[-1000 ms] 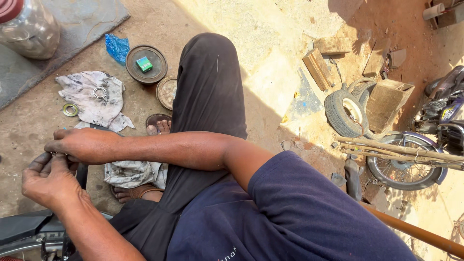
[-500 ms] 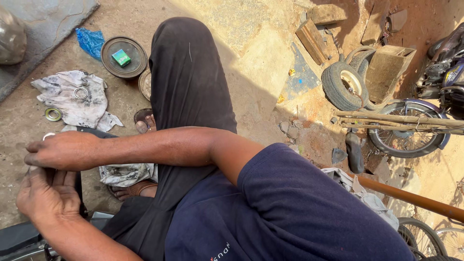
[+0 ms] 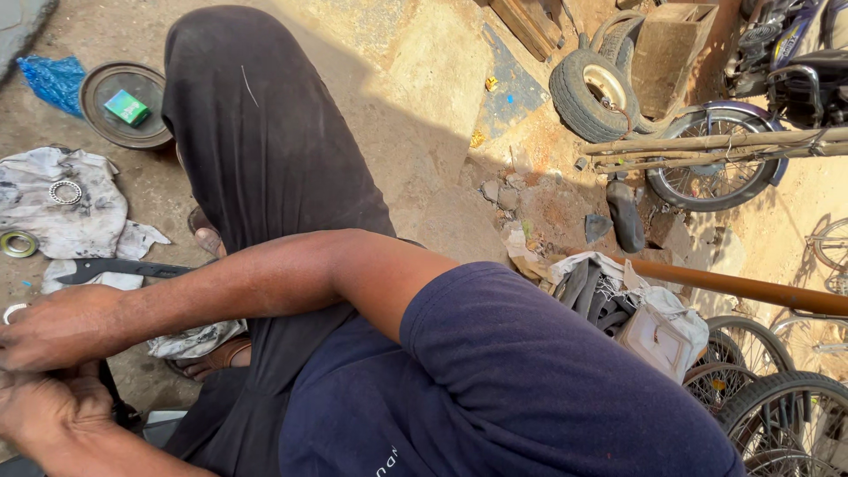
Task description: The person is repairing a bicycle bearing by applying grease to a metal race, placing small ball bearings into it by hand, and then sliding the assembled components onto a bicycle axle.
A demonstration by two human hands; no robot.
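Dirty rag point(image 3: 62, 208) has slid right; hands point(image 3: 53, 371) lower-left now.

Bare ground open between round tray point(image 3: 124, 104) and raised knee point(image 3: 256, 132), dirty rag point(image 3: 62, 208) with bearing ring point(image 3: 64, 192) blocks left, dark blade point(image 3: 124, 268) just beside the hands, tyre point(image 3: 592, 93) well apart.

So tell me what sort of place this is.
Probably an open-air roadside repair yard for bikes: a loose tyre on bare ground, a parked motorcycle, and bicycle wheels stacked nearby.
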